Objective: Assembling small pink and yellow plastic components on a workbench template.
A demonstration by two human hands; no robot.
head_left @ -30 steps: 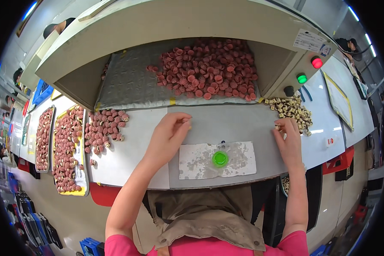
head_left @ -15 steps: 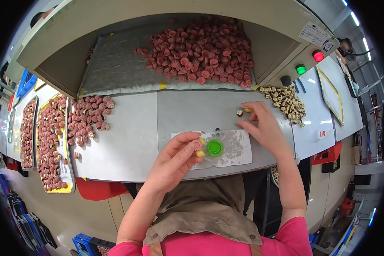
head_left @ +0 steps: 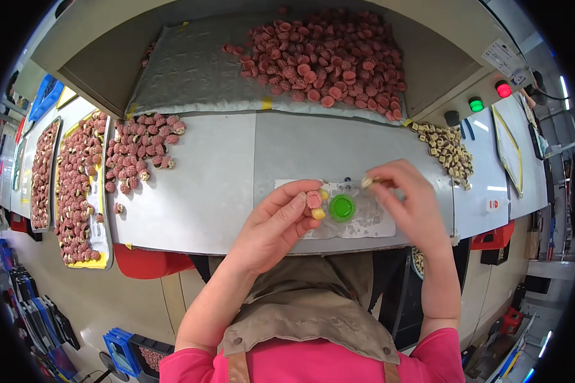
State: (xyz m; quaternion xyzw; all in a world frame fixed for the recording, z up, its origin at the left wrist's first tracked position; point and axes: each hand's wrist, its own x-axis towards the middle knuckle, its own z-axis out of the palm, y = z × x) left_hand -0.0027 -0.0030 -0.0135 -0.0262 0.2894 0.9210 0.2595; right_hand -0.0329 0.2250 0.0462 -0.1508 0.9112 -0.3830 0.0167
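Note:
A pink, bumpy shell [head_left: 314,199], shaped like a hollow raspberry, is pinched between the fingers and thumb of my left hand [head_left: 268,222]. Yellow covers sit on two of its fingertips. Just right of it, a small round green pot [head_left: 342,207] stands on a stained white sheet [head_left: 381,220]. My right hand [head_left: 414,207] is slightly blurred, its thumb and fingers bent around a small cream-coloured piece [head_left: 367,183] with a darker part. That piece is above the sheet's far right side.
Pink shells [head_left: 326,64] are heaped in the hooded booth ahead. Cream-and-brown pieces [head_left: 446,150] lie in a pile at right. Filled pink shells [head_left: 140,150] lie loose at left, beside trays [head_left: 99,260] of more. Green and red buttons [head_left: 476,104] are on the booth's right side.
My right hand has picked up the small cream-and-dark piece from the table and moved toward my left hand. The left hand keeps its shell. The whole view has shifted a little.

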